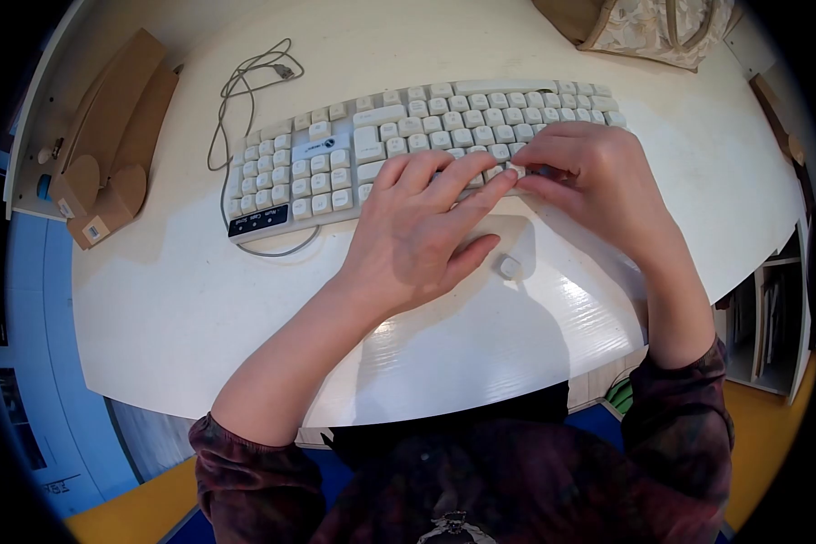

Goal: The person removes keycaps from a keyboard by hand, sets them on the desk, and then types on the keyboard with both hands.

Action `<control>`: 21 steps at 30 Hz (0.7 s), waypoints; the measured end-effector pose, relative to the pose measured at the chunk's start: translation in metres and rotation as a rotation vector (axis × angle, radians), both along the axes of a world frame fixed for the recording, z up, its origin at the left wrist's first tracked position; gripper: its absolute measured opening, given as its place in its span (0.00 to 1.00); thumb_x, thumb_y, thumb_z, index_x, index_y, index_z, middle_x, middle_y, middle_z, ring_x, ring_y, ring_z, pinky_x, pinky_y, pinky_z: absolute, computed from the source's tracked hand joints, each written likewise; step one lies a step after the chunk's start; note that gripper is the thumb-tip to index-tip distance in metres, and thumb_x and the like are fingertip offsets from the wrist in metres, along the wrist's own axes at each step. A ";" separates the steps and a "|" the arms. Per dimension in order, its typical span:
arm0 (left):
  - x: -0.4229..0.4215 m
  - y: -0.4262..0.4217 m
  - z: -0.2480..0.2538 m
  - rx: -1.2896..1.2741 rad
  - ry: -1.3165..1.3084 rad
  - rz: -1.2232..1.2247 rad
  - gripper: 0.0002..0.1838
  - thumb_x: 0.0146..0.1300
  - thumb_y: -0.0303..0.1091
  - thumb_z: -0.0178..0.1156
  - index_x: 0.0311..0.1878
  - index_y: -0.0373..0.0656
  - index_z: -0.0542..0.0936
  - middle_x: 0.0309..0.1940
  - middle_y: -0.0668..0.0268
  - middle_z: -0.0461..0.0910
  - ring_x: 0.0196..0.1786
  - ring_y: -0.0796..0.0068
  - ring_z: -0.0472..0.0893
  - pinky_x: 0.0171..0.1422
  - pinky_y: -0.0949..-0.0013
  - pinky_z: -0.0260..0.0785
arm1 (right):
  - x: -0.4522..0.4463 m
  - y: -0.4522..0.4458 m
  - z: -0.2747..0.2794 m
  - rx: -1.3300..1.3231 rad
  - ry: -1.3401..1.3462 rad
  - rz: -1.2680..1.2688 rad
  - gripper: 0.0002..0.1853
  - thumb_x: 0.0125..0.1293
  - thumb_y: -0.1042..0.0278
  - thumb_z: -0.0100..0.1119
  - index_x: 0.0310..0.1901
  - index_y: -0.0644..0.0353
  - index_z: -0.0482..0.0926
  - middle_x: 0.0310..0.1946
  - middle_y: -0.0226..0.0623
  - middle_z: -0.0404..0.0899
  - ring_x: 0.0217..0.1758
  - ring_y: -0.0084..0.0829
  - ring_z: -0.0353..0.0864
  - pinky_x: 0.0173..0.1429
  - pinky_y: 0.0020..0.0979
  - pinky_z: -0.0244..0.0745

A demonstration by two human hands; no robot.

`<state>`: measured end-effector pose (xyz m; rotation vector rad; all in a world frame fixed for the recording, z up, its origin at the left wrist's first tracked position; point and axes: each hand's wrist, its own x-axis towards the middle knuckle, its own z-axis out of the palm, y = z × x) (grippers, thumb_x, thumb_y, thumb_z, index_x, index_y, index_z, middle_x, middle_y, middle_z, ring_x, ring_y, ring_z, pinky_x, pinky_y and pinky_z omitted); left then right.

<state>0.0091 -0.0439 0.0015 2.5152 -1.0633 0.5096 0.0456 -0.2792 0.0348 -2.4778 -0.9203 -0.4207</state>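
Observation:
A white keyboard (317,168) lies on the table, turned so its number pad and indicator lights are on my left. My left hand (408,222) rests over its near edge, fingers spread, with the index fingertip by the keys beside my right fingertips. With thumb and fingers pinched together, my right hand (594,172) grips a keycap (515,170) in the near rows; whether it is seated or lifted is hard to see. Closer to me, a loose keycap (509,267) lies on the tabletop, apart from both hands.
The glossy white table (181,299) has a curved near edge. A coiled grey USB cable (245,86) runs from the keyboard. Brown cardboard pieces (113,145) stand at the left, a patterned bag (648,27) at the back right. A shelf (771,308) is below right.

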 end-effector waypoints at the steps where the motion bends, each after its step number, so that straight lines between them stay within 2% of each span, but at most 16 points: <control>1: 0.000 0.000 0.000 0.001 -0.001 -0.002 0.33 0.59 0.41 0.71 0.71 0.53 0.79 0.66 0.68 0.77 0.61 0.58 0.75 0.68 0.53 0.65 | 0.001 -0.001 0.000 0.014 0.025 0.002 0.09 0.58 0.63 0.75 0.36 0.58 0.91 0.32 0.34 0.87 0.38 0.41 0.87 0.41 0.41 0.80; 4: 0.000 0.000 0.000 0.001 -0.002 -0.003 0.33 0.60 0.41 0.71 0.71 0.52 0.78 0.66 0.67 0.76 0.61 0.58 0.74 0.68 0.53 0.64 | 0.002 -0.002 -0.001 -0.020 -0.044 0.045 0.09 0.56 0.70 0.76 0.37 0.62 0.90 0.35 0.38 0.88 0.35 0.40 0.88 0.39 0.36 0.82; 16: 0.000 -0.003 0.002 0.015 0.012 0.007 0.34 0.59 0.41 0.71 0.71 0.50 0.78 0.64 0.65 0.77 0.60 0.57 0.74 0.68 0.54 0.64 | 0.001 -0.003 -0.005 -0.060 -0.143 0.035 0.07 0.56 0.69 0.75 0.36 0.59 0.91 0.35 0.35 0.88 0.36 0.39 0.88 0.39 0.37 0.82; 19: 0.000 -0.002 0.002 0.014 0.008 0.003 0.34 0.59 0.40 0.71 0.71 0.49 0.78 0.64 0.65 0.77 0.60 0.57 0.74 0.68 0.54 0.64 | -0.002 -0.001 -0.004 -0.097 -0.132 0.001 0.07 0.55 0.69 0.76 0.35 0.60 0.90 0.34 0.34 0.88 0.36 0.39 0.87 0.38 0.37 0.81; 21: 0.000 -0.001 0.002 0.016 0.010 0.002 0.34 0.59 0.40 0.71 0.71 0.49 0.78 0.64 0.65 0.77 0.60 0.57 0.74 0.68 0.54 0.64 | -0.002 0.001 -0.006 -0.063 -0.141 -0.001 0.07 0.56 0.66 0.75 0.31 0.59 0.88 0.30 0.33 0.84 0.36 0.40 0.86 0.38 0.41 0.80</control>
